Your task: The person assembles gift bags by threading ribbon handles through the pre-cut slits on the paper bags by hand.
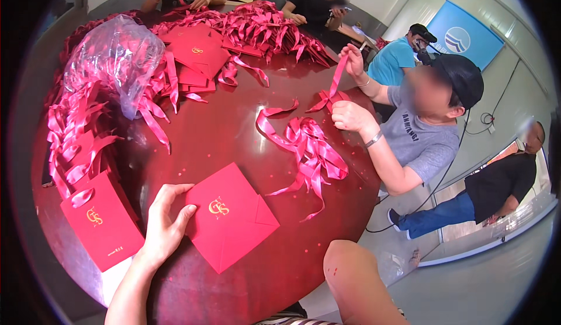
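"So, what does the left hand (162,222) have?"

"A flat red bag (234,220), gripped at its left edge, the thumb near the gold emblem (218,208) on its face."

"And where does that bag lie?"

"Near the front of the glossy, dark red surface (204,293), tilted like a diamond (whether it rests there or is lifted a little, I cannot tell)."

"The right hand?"

"Out of view, so I cannot tell its state."

"What is around the bag?"

"To its left, beyond the wrist, a row of red bags (104,231) with pink ribbons. Farther back, a clear plastic bag (117,56) sits over more of them. To its upper right lies a loose tangle of pink ribbon (310,152)."

"Anyone close?"

"A co-worker in a grey shirt (423,129), across at the right, holding up a ribbon (337,78)."
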### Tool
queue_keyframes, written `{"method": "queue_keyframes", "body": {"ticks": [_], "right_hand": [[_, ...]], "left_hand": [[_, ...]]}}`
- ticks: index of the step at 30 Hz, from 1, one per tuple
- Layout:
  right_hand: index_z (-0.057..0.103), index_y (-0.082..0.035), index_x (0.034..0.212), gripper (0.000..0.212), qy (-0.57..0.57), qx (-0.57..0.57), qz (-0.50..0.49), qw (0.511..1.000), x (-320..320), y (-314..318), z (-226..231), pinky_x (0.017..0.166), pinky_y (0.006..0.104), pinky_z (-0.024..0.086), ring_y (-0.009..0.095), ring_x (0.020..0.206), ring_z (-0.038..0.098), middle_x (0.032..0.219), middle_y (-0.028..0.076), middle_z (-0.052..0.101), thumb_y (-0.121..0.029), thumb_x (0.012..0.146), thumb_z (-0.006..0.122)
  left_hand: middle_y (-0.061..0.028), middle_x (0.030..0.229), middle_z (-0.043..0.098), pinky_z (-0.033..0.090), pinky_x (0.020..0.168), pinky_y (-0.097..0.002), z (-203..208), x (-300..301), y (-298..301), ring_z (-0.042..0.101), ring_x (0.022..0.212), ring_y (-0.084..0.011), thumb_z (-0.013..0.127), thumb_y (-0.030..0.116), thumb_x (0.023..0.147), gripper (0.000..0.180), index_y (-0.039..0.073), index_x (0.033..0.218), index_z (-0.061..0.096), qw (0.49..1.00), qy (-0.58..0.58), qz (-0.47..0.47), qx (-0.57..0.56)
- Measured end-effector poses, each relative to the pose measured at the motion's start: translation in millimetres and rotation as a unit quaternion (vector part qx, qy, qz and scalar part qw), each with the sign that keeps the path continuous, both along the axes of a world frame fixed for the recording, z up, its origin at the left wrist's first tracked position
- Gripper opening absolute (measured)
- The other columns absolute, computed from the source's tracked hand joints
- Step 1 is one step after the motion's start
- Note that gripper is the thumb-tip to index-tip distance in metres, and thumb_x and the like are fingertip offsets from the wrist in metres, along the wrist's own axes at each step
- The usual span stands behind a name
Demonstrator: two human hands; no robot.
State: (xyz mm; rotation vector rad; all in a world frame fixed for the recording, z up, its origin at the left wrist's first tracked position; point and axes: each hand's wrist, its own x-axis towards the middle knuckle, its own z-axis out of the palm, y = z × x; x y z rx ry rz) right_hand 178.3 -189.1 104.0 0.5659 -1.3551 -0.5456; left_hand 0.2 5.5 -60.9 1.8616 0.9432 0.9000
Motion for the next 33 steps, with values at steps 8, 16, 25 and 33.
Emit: {"method": "queue_keyframes", "body": {"ticks": [8, 16, 25, 33], "right_hand": [[0.058, -0.01, 0.101, 0.022, -0.015, -0.024, -0.002, 1.0, 5.4, 0.8, -7.5, 0.087, 0.0483, 0.036, 0.021, 0.099, 0.053, 0.114, 0.003, 0.056, -0.026, 0.085, 0.06], [0.058, -0.01, 0.102, 0.023, -0.025, -0.031, 0.028, 0.999, 5.2, 3.3, -13.6, 0.087, 0.0481, 0.037, 0.021, 0.1, 0.052, 0.114, 0.003, 0.056, -0.025, 0.085, 0.06], [0.058, -0.011, 0.104, 0.024, -0.034, -0.039, 0.067, 0.996, 2.6, 8.1, -17.0, 0.088, 0.0479, 0.037, 0.021, 0.102, 0.052, 0.113, 0.003, 0.056, -0.025, 0.085, 0.06], [0.058, -0.011, 0.105, 0.024, -0.052, -0.047, 0.083, 0.994, 0.4, 4.6, -12.1, 0.088, 0.0477, 0.037, 0.021, 0.103, 0.051, 0.112, 0.004, 0.056, -0.025, 0.085, 0.06]], "left_hand": [[-0.0096, 0.104, 0.054, 0.039, 0.092, -0.0284, -3.0, 4.3, 1.2, 0.053, 0.102, -0.0184, 0.062, 0.0, 0.082, 0.031, -0.002, 0.112, 0.055, 0.999, -0.033, 0.006, -0.037], [-0.0058, 0.104, 0.053, 0.039, 0.093, -0.0264, -9.3, 0.6, 2.7, 0.052, 0.102, -0.0135, 0.06, 0.0, 0.085, 0.03, -0.002, 0.114, 0.052, 0.999, -0.027, -0.007, -0.027], [-0.0139, 0.099, 0.057, 0.042, 0.089, -0.0328, -5.6, 0.3, 2.5, 0.057, 0.099, -0.0252, 0.064, 0.001, 0.079, 0.03, -0.002, 0.108, 0.056, 0.999, -0.025, 0.021, -0.015], [-0.0067, 0.102, 0.056, 0.041, 0.09, -0.0268, -6.1, 0.5, 2.6, 0.053, 0.1, -0.0141, 0.062, -0.001, 0.083, 0.028, -0.001, 0.11, 0.054, 1.0, -0.007, 0.002, -0.009]]}}
